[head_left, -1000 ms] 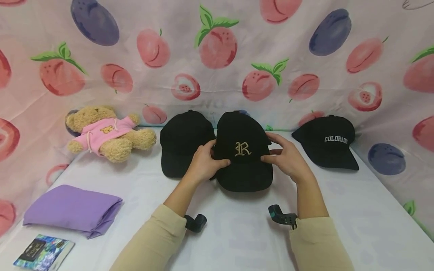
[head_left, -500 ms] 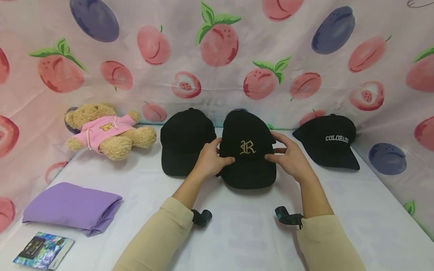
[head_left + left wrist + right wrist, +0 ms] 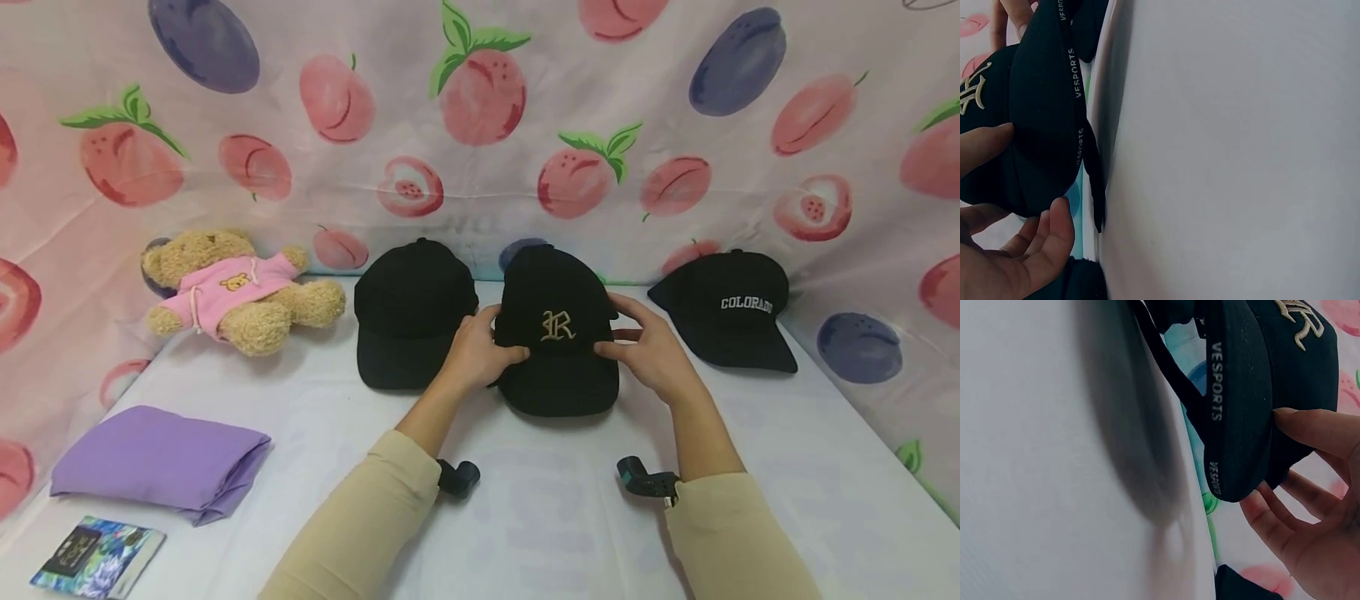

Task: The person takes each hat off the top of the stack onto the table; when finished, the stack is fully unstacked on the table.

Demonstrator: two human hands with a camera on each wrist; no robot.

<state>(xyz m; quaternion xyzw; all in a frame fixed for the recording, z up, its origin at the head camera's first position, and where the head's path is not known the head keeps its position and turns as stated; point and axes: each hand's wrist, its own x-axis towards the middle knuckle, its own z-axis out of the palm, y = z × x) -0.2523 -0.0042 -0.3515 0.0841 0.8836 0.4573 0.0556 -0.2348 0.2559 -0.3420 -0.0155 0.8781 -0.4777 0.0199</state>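
The left hand gripped one side of the black cap with the gold R, thumb near the brim's seam, and the right hand pinched the opposite side, so the cap hung between them. Just left of the left hand stood a plain black cap; farther left lay a teddy bear, with a folded purple cloth nearer the person. Right of the right hand sat the COLORADO cap.

caps right of bear, cloth nearer
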